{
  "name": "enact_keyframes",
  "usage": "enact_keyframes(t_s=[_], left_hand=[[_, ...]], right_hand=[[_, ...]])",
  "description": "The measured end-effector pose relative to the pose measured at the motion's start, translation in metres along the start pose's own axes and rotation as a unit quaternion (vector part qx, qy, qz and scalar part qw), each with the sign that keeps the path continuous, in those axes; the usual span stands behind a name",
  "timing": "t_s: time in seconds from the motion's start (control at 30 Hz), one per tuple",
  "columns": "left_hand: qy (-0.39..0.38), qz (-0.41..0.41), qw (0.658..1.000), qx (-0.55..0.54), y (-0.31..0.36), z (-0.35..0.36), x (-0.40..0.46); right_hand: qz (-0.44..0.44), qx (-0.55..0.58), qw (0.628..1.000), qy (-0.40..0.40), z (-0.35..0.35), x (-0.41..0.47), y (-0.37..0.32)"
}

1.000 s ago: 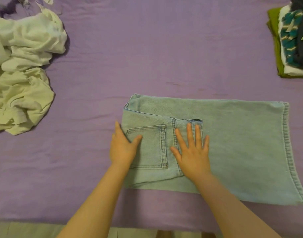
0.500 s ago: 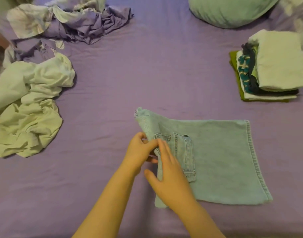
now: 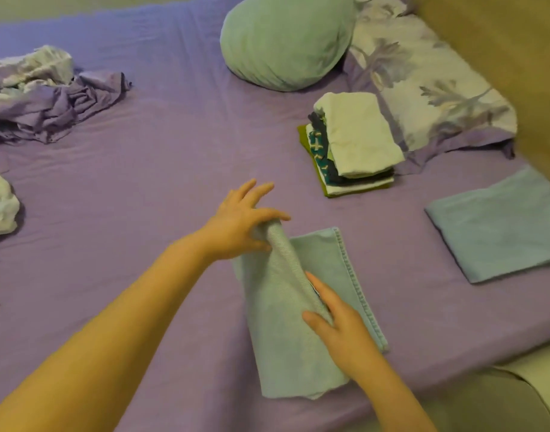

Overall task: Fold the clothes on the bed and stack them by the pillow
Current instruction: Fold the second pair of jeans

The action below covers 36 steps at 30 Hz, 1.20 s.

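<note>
Denim jeans [image 3: 286, 307] are mid-fold: your left hand [image 3: 239, 226] pinches the raised flap, your right hand [image 3: 336, 325] presses flat. Next, lay it over, then carry to the stack [image 3: 355, 141].

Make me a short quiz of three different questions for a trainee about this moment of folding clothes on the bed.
1. True or false: the left hand lifts one edge of the denim garment in its grip.
2. Which item tops the folded stack? A) a white piece B) a green piece C) a denim piece
3. Fill in: the right hand lies with straight fingers inside the ___ of the denim garment.

Key:
1. True.
2. A; the stack sits beside the floral pillow.
3. Fold.
</note>
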<state>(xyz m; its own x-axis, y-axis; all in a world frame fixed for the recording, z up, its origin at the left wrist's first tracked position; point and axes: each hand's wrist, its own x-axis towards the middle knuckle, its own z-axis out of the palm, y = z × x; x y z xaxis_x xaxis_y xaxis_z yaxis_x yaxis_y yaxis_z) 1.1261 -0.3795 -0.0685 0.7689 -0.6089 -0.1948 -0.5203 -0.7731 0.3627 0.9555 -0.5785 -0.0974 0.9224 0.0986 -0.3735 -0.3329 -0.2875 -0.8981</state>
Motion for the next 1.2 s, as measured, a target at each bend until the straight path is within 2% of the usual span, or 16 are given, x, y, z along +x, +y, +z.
enact_keyframes(t_s=[0.1,0.17,0.3,0.4,0.47,0.57,0.63,0.73,0.8,0.83,0.9,0.97,1.07,1.13,1.2], left_hand=[[-0.074,0.052,0.995,0.036,0.023,0.001,0.050],[-0.089,0.057,0.993,0.045,0.044,0.015,0.077],[-0.078,-0.016,0.993,0.092,0.082,0.071,0.117],[-0.082,-0.085,0.984,0.135,0.097,0.124,0.124],[-0.106,-0.132,0.976,0.133,0.098,0.160,0.115],[-0.109,-0.204,0.968,0.092,0.092,0.201,0.087],[-0.075,-0.235,0.966,0.078,0.092,0.219,0.062],[0.021,-0.273,0.961,0.036,0.099,0.234,0.025],[0.061,-0.349,0.934,-0.040,0.105,0.238,0.006],[0.081,-0.399,0.907,-0.104,0.108,0.240,-0.001],[0.137,-0.478,0.828,-0.260,0.110,0.240,-0.008],[0.178,-0.514,0.762,-0.352,0.106,0.235,-0.009],[0.204,-0.531,0.687,-0.452,0.090,0.226,-0.010],[0.198,-0.531,0.661,-0.493,0.081,0.219,-0.011],[0.207,-0.527,0.655,-0.501,0.077,0.215,-0.011]], right_hand=[[0.018,0.008,0.998,0.057,-0.019,-0.002,0.020],[0.036,-0.001,0.993,0.113,-0.032,0.001,0.036],[0.086,-0.064,0.979,0.174,-0.064,0.019,0.078],[0.130,-0.123,0.971,0.160,-0.084,0.045,0.116],[0.153,-0.164,0.967,0.122,-0.092,0.062,0.139],[0.129,-0.245,0.957,0.084,-0.096,0.079,0.161],[0.124,-0.233,0.961,0.087,-0.094,0.081,0.167],[0.117,-0.261,0.955,0.080,-0.089,0.082,0.172],[0.118,-0.270,0.952,0.079,-0.086,0.083,0.170],[0.122,-0.259,0.955,0.081,-0.085,0.084,0.168],[0.130,-0.221,0.962,0.090,-0.085,0.085,0.164],[0.149,-0.192,0.965,0.096,-0.088,0.088,0.161],[0.175,-0.177,0.964,0.097,-0.094,0.097,0.156],[0.188,-0.170,0.963,0.094,-0.094,0.102,0.151],[0.195,-0.149,0.965,0.096,-0.090,0.103,0.145]])
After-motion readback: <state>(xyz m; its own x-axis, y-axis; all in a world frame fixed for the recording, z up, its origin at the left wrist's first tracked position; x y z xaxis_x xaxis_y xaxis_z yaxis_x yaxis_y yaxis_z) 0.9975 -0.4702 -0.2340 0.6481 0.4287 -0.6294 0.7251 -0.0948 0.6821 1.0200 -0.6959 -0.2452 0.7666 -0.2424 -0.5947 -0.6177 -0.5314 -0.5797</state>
